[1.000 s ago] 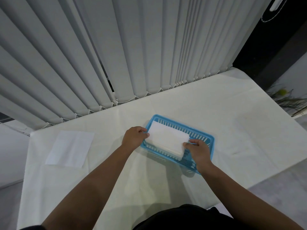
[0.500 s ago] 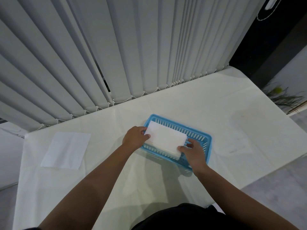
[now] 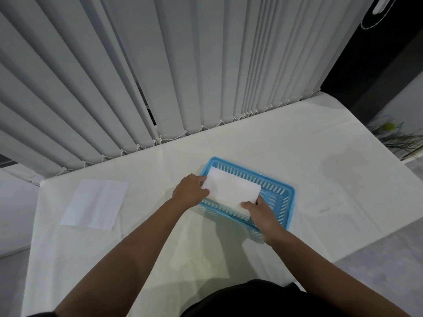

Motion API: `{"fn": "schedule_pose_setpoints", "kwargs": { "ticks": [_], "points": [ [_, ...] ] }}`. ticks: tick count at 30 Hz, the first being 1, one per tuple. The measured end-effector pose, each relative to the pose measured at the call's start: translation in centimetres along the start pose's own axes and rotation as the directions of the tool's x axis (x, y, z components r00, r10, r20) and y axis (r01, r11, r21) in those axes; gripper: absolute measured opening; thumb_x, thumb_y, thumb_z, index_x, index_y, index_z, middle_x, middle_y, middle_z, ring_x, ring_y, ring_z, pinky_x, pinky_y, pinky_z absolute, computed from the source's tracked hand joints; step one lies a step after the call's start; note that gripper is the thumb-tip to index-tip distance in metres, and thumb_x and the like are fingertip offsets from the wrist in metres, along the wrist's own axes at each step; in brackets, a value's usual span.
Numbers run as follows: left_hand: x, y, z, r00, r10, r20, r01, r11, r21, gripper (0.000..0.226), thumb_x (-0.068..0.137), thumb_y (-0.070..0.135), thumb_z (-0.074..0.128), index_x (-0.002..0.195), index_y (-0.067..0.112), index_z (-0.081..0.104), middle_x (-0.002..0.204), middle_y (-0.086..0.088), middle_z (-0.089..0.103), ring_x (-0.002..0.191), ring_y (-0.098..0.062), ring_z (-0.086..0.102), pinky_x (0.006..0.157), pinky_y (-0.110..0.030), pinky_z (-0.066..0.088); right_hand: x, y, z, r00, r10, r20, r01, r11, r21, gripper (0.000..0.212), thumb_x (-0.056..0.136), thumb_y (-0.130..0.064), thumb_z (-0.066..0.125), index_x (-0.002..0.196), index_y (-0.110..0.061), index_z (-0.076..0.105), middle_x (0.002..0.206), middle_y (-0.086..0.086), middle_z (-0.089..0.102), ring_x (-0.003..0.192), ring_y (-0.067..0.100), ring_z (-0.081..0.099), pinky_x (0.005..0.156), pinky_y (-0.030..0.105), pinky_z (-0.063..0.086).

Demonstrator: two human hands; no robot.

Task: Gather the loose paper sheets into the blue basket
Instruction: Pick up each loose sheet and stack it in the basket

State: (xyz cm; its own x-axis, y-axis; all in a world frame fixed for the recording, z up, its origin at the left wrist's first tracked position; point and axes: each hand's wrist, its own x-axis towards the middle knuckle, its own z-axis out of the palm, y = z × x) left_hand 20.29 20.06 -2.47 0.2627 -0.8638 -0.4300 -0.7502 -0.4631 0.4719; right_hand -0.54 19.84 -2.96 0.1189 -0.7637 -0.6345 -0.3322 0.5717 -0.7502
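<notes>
A blue slotted plastic basket (image 3: 280, 193) stands on the white table, right of the middle. A folded stack of white paper (image 3: 231, 189) lies in its left half, tilted over the near wall. My left hand (image 3: 191, 191) grips the stack's left end at the basket's left rim. My right hand (image 3: 259, 210) pinches the stack's near right corner over the basket's near wall. One loose white sheet (image 3: 95, 203) lies flat on the table at the far left, well apart from both hands.
The table (image 3: 320, 156) wears a white cloth. Grey vertical blinds (image 3: 160, 76) hang along its far edge. The table's right edge drops to a grey floor, with a plant (image 3: 393, 136) beyond the right corner. My dark clothing fills the bottom middle.
The stack has sunk a little lower into the basket under both hands. My right hand has shifted slightly left along the near wall. The view has drifted a little.
</notes>
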Motion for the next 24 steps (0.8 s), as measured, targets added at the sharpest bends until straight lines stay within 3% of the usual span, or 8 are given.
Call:
{"fn": "schedule_pose_setpoints", "kwargs": {
  "ticks": [3, 7, 10, 16, 24],
  "points": [
    [0.03, -0.17, -0.13, 1.0, 0.004, -0.031, -0.004, 1.0, -0.021, 0.044, 0.082, 0.025, 0.06, 0.126, 0.023, 0.06, 0.1, -0.002, 0.057, 0.097, -0.022, 0.06, 0.084, -0.034, 0.051, -0.1, 0.16, -0.04, 1.0, -0.013, 0.006, 0.013, 1.0, -0.018, 0.045, 0.094, -0.014, 0.055, 0.137, -0.016, 0.043, 0.129, 0.004, 0.055, 0.108, 0.019, 0.049, 0.09, 0.032, 0.038],
    [-0.03, -0.14, -0.32, 0.987, -0.045, -0.157, 0.037, 0.998, -0.05, 0.036, 0.088, 0.032, 0.054, 0.122, 0.028, 0.063, 0.113, -0.003, 0.056, 0.106, -0.022, 0.057, 0.089, -0.035, 0.049, -0.01, 0.23, -0.03, 0.999, -0.022, -0.032, 0.021, 1.0, -0.023, 0.039, 0.093, -0.015, 0.057, 0.13, -0.016, 0.045, 0.121, 0.002, 0.058, 0.106, 0.02, 0.053, 0.09, 0.032, 0.039],
    [-0.01, -0.02, -0.33, 0.973, -0.033, -0.228, 0.041, 0.999, 0.029, 0.031, 0.092, 0.039, 0.045, 0.11, 0.03, 0.07, 0.113, -0.004, 0.056, 0.112, -0.024, 0.05, 0.09, -0.036, 0.045, 0.14, 0.16, -0.13, 0.999, -0.003, -0.052, 0.002, 1.0, -0.008, 0.036, 0.093, -0.019, 0.056, 0.127, -0.016, 0.047, 0.121, 0.005, 0.06, 0.106, 0.024, 0.057, 0.089, 0.034, 0.042],
    [0.12, -0.13, 0.25, 0.994, -0.018, -0.106, 0.037, 0.983, 0.181, 0.042, 0.095, 0.051, 0.04, 0.127, 0.032, 0.059, 0.149, -0.002, 0.033, 0.138, -0.025, 0.022, 0.111, -0.04, 0.025, 0.08, -0.09, -0.26, 0.999, -0.012, -0.036, 0.01, 0.999, -0.048, 0.039, 0.093, -0.016, 0.056, 0.13, -0.016, 0.043, 0.118, 0.004, 0.057, 0.102, 0.02, 0.053, 0.092, 0.034, 0.042],
    [0.02, -0.72, 0.53, 0.999, -0.01, -0.04, 0.018, 0.979, 0.201, 0.049, 0.091, 0.051, 0.05, 0.135, 0.029, 0.052, 0.156, -0.003, 0.025, 0.142, -0.026, 0.016, 0.113, -0.041, 0.023, 0.01, 0.44, -0.09, 0.999, -0.04, 0.014, 0.041, 0.998, -0.05, 0.049, 0.091, -0.007, 0.057, 0.136, -0.014, 0.039, 0.118, 0.0, 0.052, 0.107, 0.015, 0.047, 0.093, 0.029, 0.038]
  ]
}}
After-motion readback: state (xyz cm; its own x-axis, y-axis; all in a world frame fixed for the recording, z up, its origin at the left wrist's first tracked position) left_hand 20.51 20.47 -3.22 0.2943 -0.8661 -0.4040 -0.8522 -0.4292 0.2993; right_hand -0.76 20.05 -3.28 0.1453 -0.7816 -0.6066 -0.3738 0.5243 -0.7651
